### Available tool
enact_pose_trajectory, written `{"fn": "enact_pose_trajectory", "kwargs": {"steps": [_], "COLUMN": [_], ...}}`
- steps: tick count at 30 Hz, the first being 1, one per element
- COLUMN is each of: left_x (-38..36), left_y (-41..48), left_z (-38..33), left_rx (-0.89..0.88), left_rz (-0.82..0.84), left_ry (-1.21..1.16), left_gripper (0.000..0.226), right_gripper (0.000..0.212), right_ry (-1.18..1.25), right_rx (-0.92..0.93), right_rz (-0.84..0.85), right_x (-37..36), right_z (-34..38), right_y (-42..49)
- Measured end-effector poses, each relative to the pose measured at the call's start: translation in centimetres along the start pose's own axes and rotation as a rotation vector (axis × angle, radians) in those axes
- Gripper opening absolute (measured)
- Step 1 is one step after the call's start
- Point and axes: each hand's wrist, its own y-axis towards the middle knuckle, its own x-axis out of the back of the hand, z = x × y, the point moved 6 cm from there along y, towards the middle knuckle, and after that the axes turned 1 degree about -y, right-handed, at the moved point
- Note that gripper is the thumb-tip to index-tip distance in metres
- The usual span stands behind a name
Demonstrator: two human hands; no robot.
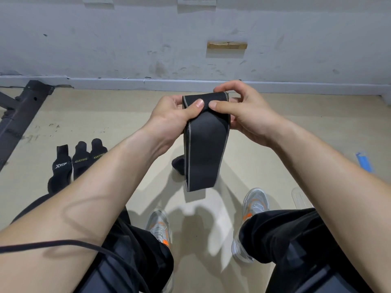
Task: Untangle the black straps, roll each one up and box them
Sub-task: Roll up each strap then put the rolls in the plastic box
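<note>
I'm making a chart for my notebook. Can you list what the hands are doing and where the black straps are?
left hand: grips the top of the strap, thumb on front
right hand: pinches the same top end
strap: black, grey-edged, hangs down between the hands
other straps: three lie side by side on the floor, left of the person

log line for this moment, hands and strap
phase: likely starting roll | left hand: pinches strap top | right hand: pinches strap top | strap: hangs down | floor: three black wraps, left
</note>
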Motion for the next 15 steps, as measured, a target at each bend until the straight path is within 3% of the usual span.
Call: {"fn": "enact_pose_trajectory", "kwargs": {"steps": [3, 6, 9, 15], "left_x": [0.2, -0.03, -0.27, -0.4], "left_y": [-0.02, -0.3, -0.46, -0.2], "left_z": [-0.28, -0.58, -0.78, 0.14], "left_rx": [-0.068, -0.105, -0.121, 0.073], "left_rz": [-0.056, -0.078, -0.046, 0.049], "left_ry": [0.071, 0.15, 0.182, -0.05], "left_gripper": [0.017, 0.018, 0.024, 0.03], "right_gripper": [0.011, 0.016, 0.006, 0.009], "right_ry": [-0.084, -0.081, -0.088, -0.074], "right_rx": [-0.026, -0.006, 0.056, 0.104], "right_rz": [0.016, -0.011, -0.019, -0.056], "right_x": [-0.63, -0.66, -0.45, -0.06], "right_z": [-0.1, 0.08, 0.17, 0.16], "right_y": [-0.13, -0.07, -0.04, -0.04]}}
